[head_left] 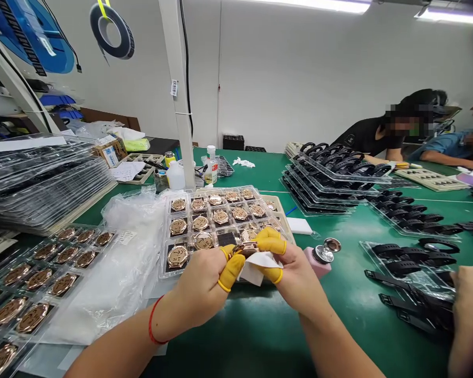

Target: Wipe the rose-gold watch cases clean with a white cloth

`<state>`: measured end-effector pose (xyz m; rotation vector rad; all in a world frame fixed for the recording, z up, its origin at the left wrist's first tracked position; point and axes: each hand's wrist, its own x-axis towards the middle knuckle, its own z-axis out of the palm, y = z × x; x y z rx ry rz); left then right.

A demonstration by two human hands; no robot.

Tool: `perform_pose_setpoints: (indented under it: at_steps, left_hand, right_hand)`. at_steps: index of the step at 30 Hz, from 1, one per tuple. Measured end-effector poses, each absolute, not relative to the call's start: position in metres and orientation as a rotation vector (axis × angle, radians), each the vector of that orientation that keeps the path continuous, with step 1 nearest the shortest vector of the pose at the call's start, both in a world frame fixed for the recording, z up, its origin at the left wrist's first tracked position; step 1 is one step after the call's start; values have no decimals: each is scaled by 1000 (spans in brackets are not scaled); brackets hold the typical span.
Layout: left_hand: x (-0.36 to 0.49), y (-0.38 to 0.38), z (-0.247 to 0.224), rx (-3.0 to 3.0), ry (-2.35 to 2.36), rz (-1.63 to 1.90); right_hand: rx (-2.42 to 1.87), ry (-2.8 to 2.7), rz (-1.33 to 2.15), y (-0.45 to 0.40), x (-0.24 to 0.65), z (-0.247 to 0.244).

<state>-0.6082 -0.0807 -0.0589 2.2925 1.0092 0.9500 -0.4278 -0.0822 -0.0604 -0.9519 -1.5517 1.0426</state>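
Yellow finger cots cover the fingertips of both my hands. My left hand pinches the edge of a rose-gold watch case, held up over the front of a clear tray. From the other side, my right hand grips a white wipe against the same case. Part of the case is hidden by fingers and wipe. Right behind it, the clear plastic tray carries rows of rose-gold watch cases, backs up, with a dark bare slot near my fingers. A pink bottle with a metal pump top stands beside my right hand.
More watch cases lie in trays at left, beside crumpled plastic bags. Tall tray stacks rise behind them. Black-strapped watches fill stacked trays at right. A white post stands mid-table. Co-workers sit far right; another arm is near right.
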Motion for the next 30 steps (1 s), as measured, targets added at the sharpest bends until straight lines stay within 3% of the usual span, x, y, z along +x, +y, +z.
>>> perform_pose_setpoints:
  at_steps: [7,15,17,24,27,30]
  left_hand:
    - [-603,-76,-67,2722,978,765]
    - [-602,-70,-65,2173,698,1052]
    - [-604,-67,-65,2153,737,1097]
    - [-612,-65,-64,2523,1073,1422]
    - [-612,-66,-63,2572,955,1438]
    - [-608,-67,-65,2454,809,1498]
  right_hand:
    - [-981,-1507,1034,-76,-430,-62]
    - [-801,-1473,1220,-77,-432,-63]
    - [-793,-1525,1083,-79,-433,-64]
    - [-888,-1896,127,-83,-424,-66]
    - [-834,-1847,248,-81,-424,-66]
    - [-738,-1619,672,-78,-429,-67]
